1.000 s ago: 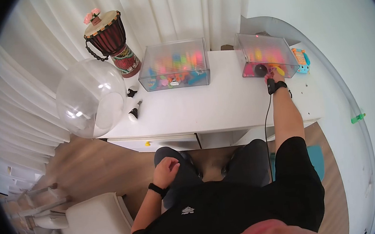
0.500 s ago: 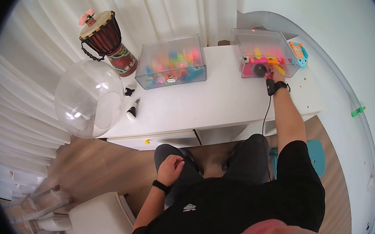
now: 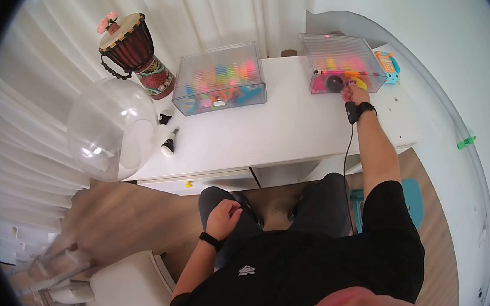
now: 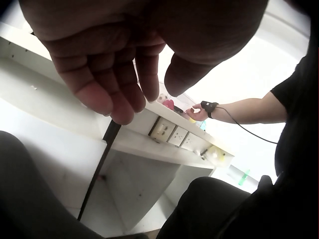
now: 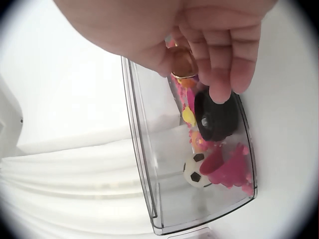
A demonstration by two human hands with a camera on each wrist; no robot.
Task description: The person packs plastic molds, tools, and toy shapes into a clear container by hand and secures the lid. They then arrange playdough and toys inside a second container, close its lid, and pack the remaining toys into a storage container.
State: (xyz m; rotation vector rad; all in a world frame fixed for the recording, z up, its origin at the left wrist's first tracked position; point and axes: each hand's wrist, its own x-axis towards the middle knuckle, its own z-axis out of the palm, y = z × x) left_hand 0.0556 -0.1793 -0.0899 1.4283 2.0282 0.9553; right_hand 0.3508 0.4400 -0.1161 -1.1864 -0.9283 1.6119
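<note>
In the head view my right hand (image 3: 355,94) is at the front of the right clear box (image 3: 320,84), which has colourful toys inside. The right wrist view shows the thumb and index finger of my right hand (image 5: 214,50) pinching a small rounded handle (image 5: 183,62) on the box front. Behind the clear wall, beside the fingertips, is a black round object (image 5: 217,117); a football-patterned ball (image 5: 195,171) and a pink toy (image 5: 230,168) lie further along. My left hand (image 3: 223,219) rests on the left thigh, fingers loosely curled, holding nothing.
The white table (image 3: 296,130) also bears another clear toy box (image 3: 218,79), a drum (image 3: 144,53), a large transparent globe (image 3: 113,130), two small black-and-white items (image 3: 167,144) and a toy phone (image 3: 388,67). A cable (image 3: 347,158) hangs from the right wrist.
The head view has shifted slightly, so the table items stand a little higher and further left. My right fingers show more at the box front. My left hand stays at the thigh.
</note>
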